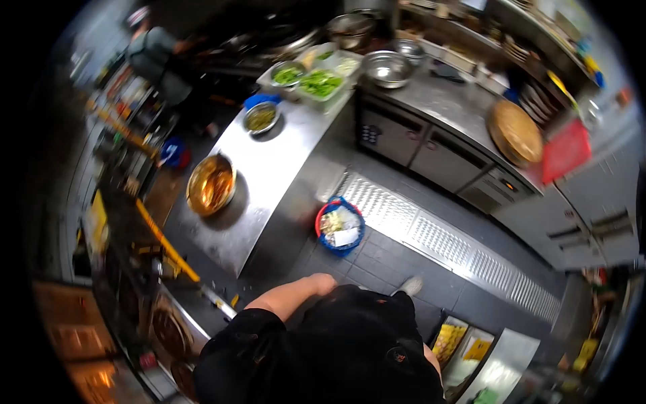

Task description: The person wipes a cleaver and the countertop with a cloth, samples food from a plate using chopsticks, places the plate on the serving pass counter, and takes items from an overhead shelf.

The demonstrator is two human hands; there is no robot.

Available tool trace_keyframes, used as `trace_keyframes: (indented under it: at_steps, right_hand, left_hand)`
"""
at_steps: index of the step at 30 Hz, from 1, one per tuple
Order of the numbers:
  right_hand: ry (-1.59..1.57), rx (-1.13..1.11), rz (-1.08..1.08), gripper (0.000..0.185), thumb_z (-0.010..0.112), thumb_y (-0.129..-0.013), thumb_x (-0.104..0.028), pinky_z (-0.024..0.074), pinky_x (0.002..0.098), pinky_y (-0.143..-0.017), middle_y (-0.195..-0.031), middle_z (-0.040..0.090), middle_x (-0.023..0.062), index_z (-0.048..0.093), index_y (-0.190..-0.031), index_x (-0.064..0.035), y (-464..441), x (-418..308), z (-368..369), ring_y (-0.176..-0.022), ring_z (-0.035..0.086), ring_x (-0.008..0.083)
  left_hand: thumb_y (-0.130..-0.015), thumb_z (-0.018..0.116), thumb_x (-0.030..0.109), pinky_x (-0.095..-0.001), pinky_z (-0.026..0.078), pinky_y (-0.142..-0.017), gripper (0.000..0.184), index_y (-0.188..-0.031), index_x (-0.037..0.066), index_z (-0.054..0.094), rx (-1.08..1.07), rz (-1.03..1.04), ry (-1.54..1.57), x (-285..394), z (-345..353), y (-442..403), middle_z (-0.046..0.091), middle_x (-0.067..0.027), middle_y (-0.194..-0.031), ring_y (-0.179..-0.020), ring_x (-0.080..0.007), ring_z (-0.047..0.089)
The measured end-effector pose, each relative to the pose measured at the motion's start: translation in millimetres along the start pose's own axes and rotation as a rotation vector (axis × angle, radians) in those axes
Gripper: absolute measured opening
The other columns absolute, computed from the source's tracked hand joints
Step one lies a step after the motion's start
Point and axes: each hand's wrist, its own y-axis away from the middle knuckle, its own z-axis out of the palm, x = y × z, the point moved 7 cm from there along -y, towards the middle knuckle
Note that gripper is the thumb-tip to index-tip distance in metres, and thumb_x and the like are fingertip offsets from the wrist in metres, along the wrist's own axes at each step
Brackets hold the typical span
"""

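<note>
My left hand [325,284] is beside the front of my black clothing, below the waste bin in the picture. It is small and blurred; its fingers cannot be made out, and nothing shows in it. Only a strip of bare skin from my right arm shows at the lower right of my body; the right hand is hidden. The round bin [340,226], with a red rim and blue liner, stands on the floor with white and pale waste inside. Left of it, the steel counter [286,158] holds a large metal bowl [210,185] of orange-brown food and a smaller bowl [262,118] of green food.
A person [158,64] stands at the upper left. Trays of greens [321,83] sit on the counter's far end. Another counter [457,101] holds steel bowls, a round wooden board [515,132] and a red board [566,151]. Metal drain grating [437,239] crosses the floor.
</note>
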Motion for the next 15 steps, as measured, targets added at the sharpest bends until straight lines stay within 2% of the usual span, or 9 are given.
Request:
trace_keyframes:
  at_steps: [2,5,8,9,10,11,13,15]
  right_hand:
    - [0.116,-0.073,0.05,0.088,0.059,-0.094,-0.054,0.0437,0.0435,-0.1,-0.155,0.036,0.0234,0.018,-0.158,-0.0086,-19,-31,-33,-0.122,0.053,0.0314]
    - [0.294,-0.194,0.104,0.091,0.06,-0.094,-0.054,0.048,0.0438,-0.093,-0.154,0.037,0.0231,0.014,-0.159,-0.01,-57,-91,-72,-0.115,0.058,0.0306]
    - [0.419,-0.298,0.128,0.094,0.06,-0.093,-0.055,0.0524,0.0442,-0.087,-0.153,0.038,0.0229,0.01,-0.16,-0.0113,-102,-157,-107,-0.107,0.063,0.0297]
    - [0.441,-0.329,0.131,0.095,0.061,-0.093,-0.055,0.0538,0.0443,-0.085,-0.153,0.039,0.0228,0.009,-0.16,-0.0118,-116,-183,-116,-0.105,0.065,0.0294]
    - [0.46,-0.363,0.127,0.096,0.061,-0.093,-0.055,0.0553,0.0444,-0.083,-0.153,0.039,0.0227,0.008,-0.16,-0.0122,-132,-208,-124,-0.102,0.067,0.0292]
    - [0.477,-0.401,0.13,0.097,0.061,-0.093,-0.055,0.0567,0.0445,-0.081,-0.152,0.039,0.0226,0.007,-0.161,-0.0126,-147,-238,-131,-0.1,0.068,0.0289]
    - [0.489,-0.423,0.132,0.099,0.061,-0.092,-0.055,0.0596,0.0447,-0.077,-0.152,0.04,0.0224,0.004,-0.161,-0.0135,-162,-293,-148,-0.095,0.072,0.0283]
    - [0.485,-0.354,0.089,0.1,0.067,-0.091,-0.048,0.0621,0.043,-0.075,-0.153,0.038,0.0236,0.005,-0.161,-0.0115,-133,-371,-158,-0.095,0.07,0.0339]
  left_hand:
    - [-0.087,0.065,0.038,-0.0491,0.053,-0.088,0.034,-0.1,0.009,0.074,0.049,0.069,0.095,7,6,8,0.071,-0.0186,-0.105,-0.103,-0.0383,0.067]
    - [-0.085,0.067,0.039,-0.0483,0.053,-0.087,0.034,-0.095,0.008,0.075,0.096,-0.024,0.197,24,-12,14,0.072,-0.0192,-0.102,-0.102,-0.0389,0.067]
    - [-0.084,0.067,0.035,-0.0479,0.053,-0.083,0.03,-0.094,0.009,0.076,0.045,-0.083,0.329,39,-21,-7,0.072,-0.0199,-0.098,-0.099,-0.0398,0.067]
    - [-0.081,0.069,0.027,-0.0479,0.053,-0.08,0.024,-0.095,0.008,0.075,0.062,0.002,0.23,39,-15,-23,0.071,-0.0206,-0.097,-0.096,-0.04,0.067]
    - [-0.077,0.072,0.02,-0.0483,0.053,-0.079,0.023,-0.096,0.007,0.074,0.101,-0.033,0.318,59,-43,-19,0.071,-0.0204,-0.096,-0.093,-0.0394,0.068]
    - [-0.074,0.074,0.017,-0.0478,0.053,-0.079,0.024,-0.095,0.006,0.073,0.084,-0.12,0.385,67,-50,-26,0.071,-0.0208,-0.095,-0.091,-0.0386,0.068]
    - [-0.075,0.071,0.015,-0.0464,0.053,-0.081,0.023,-0.095,0.005,0.074,0.146,-0.095,0.503,85,-64,-39,0.071,-0.0215,-0.095,-0.092,-0.0383,0.068]
    - [-0.074,0.071,0.015,-0.0467,0.054,-0.081,0.024,-0.095,0.003,0.073,0.217,-0.054,0.33,90,-74,-58,0.071,-0.0211,-0.093,-0.091,-0.0387,0.068]
